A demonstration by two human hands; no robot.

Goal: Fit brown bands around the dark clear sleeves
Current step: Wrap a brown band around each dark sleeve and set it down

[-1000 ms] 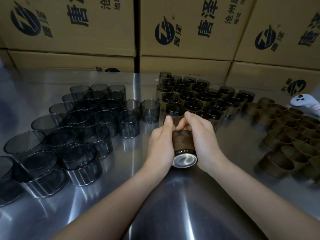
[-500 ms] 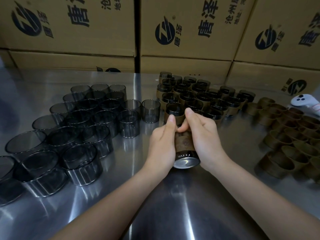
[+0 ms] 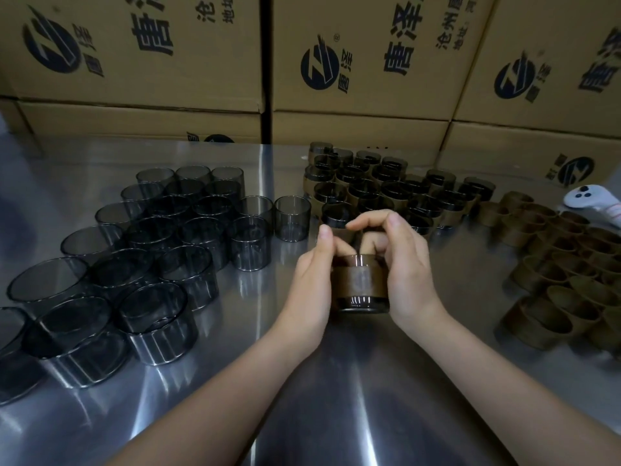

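Head view: on the steel counter, the largest group is the bare sleeves, filling the left of the frame with no bands on them. At the right edge lies a pile of loose brown bands, many yet to be used. A smaller cluster of finished sleeves, each wearing its band, stands at upper centre. By my reckoning the job is somewhere near halfway.

At centre one dark clear sleeve stands upright on the counter, a brown band round its middle, seemingly seated. The left hand and right hand clasp it from either side, fingers curled over its top rim.

The cardboard cartons stacked along the top of the frame carry a dark round logo with an ® mark and the big characters 唐泽. Smaller print beside them starts 沧州 and 地址, then is cut off. A white controller at far right shows no legible marking.
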